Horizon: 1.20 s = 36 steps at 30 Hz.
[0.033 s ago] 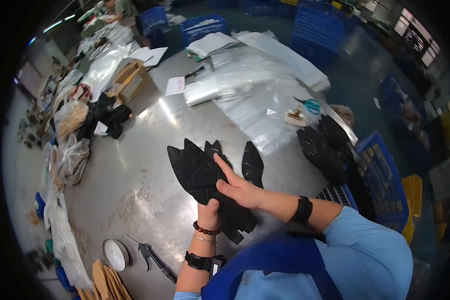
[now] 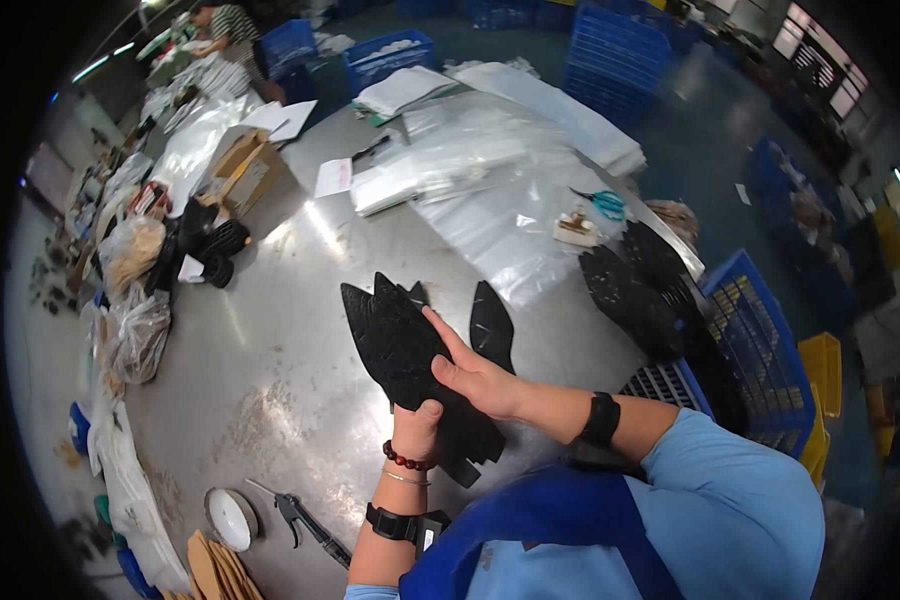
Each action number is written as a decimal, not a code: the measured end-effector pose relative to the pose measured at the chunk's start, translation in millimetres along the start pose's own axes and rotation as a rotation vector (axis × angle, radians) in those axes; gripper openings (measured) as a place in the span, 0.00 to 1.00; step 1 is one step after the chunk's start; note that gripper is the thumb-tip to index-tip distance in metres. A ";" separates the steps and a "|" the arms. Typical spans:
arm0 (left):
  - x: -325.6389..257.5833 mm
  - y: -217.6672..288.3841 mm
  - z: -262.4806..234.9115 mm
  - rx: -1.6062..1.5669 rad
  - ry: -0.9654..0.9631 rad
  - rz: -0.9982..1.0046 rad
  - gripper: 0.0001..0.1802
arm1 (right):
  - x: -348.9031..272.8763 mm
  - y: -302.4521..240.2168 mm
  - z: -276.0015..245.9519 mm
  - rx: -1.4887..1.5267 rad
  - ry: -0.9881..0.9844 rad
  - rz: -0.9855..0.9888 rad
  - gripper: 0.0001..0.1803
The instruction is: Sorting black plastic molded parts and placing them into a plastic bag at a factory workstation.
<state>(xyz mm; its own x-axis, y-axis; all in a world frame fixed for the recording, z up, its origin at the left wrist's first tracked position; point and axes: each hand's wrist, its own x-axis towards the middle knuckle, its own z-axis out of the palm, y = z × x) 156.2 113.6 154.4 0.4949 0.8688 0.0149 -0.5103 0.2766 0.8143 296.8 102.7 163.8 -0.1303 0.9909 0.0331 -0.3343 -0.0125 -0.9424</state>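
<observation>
While the left hand (image 2: 417, 428) grips the lower end of a stack of black pointed pieces (image 2: 405, 350) from beneath, fingers closed around it just below the centre of the frame, the right hand (image 2: 475, 375) lies on top of the same stack, its fingers closed over the upper face and the forefinger stretched along it toward the tips. The stack sits low over the steel table (image 2: 270, 330), fanned so that several pointed ends show at its upper edge. One more black piece (image 2: 491, 325) lies flat on the table just right of the stack, beside the right hand. These pieces look thin, light and somewhat flexible, with a matte surface unlikely to slip; they probably flop if held by a tip, so the broad lower end, pinched between thumb and fingers, seems the best hold. Farther right, a heap of similar black pieces (image 2: 635, 285) rests near a blue crate (image 2: 760, 340). Clear plastic bags (image 2: 490, 170) cover the upper middle of the table, and a pair of pliers (image 2: 305, 520) lies at lower left.
</observation>
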 end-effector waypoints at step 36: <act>-53.8 -101.2 -62.2 0.603 0.437 -0.341 0.27 | -44.5 73.2 -99.9 -1.501 0.195 0.240 0.45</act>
<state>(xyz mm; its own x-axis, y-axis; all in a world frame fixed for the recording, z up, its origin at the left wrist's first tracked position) 137.5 64.3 35.1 0.1720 0.8931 -0.4157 0.1464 0.3942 0.9073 371.4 71.1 60.1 0.1186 0.9885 -0.0944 0.9136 -0.1458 -0.3795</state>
